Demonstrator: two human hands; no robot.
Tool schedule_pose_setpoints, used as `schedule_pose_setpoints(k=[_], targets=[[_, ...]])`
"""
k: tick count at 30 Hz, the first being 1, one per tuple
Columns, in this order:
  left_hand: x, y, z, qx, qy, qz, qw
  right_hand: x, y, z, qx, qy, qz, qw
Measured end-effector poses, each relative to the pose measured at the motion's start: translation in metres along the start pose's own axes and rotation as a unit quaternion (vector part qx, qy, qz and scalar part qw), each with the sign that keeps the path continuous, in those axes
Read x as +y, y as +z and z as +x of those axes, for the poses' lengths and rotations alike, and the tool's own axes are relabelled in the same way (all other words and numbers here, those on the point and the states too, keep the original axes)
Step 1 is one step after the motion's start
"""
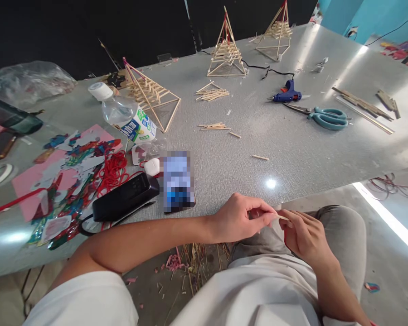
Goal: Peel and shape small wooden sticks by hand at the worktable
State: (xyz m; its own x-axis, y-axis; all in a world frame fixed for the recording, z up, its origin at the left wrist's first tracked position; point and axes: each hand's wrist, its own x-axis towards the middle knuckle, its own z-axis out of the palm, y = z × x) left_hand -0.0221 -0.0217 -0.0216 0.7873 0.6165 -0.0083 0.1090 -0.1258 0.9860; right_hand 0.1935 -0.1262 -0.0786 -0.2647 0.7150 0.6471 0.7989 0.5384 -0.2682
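Observation:
In front of my lap, just past the table's near edge, my two hands meet at the fingertips. Thumb and index finger of my left hand (240, 218) pinch one end of a thin pale stick (283, 218). My right hand (306, 237) is closed round the other end, and its fingers hide part of the stick. A bit of red shows under the right fingers; what it is I cannot make out. Nearest on the table lie a short loose stick (260, 157), a small pile of sticks (215, 127) and a phone (178, 181) with a blurred screen.
Stick pyramids (226, 54) stand at the back. A blue glue gun (287, 93) and teal-handled scissors (328, 118) lie to the right. On the left are a plastic bottle (129, 117), red cord (112, 174), a black device (122, 197) and colourful scraps (71, 167).

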Motion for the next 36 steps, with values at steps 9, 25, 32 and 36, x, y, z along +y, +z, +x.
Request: schedule_pose_setpoints(k=[9,25,32,36], targets=[[-0.004,0.001,-0.001,0.002,0.086,0.081,0.993,-0.006,0.000,-0.004,-0.021,0.032,0.080,0.996],[-0.001,-0.002,0.000,-0.015,0.037,0.027,0.999,-0.009,0.004,-0.004,-0.014,0.021,0.107,0.994],[-0.002,-0.001,-0.001,-0.004,0.075,0.050,0.996,-0.012,0.006,-0.005,-0.031,0.029,0.136,0.990],[-0.003,0.001,-0.002,-0.002,0.096,0.067,0.993,-0.011,0.006,-0.004,-0.013,0.042,0.155,0.987]])
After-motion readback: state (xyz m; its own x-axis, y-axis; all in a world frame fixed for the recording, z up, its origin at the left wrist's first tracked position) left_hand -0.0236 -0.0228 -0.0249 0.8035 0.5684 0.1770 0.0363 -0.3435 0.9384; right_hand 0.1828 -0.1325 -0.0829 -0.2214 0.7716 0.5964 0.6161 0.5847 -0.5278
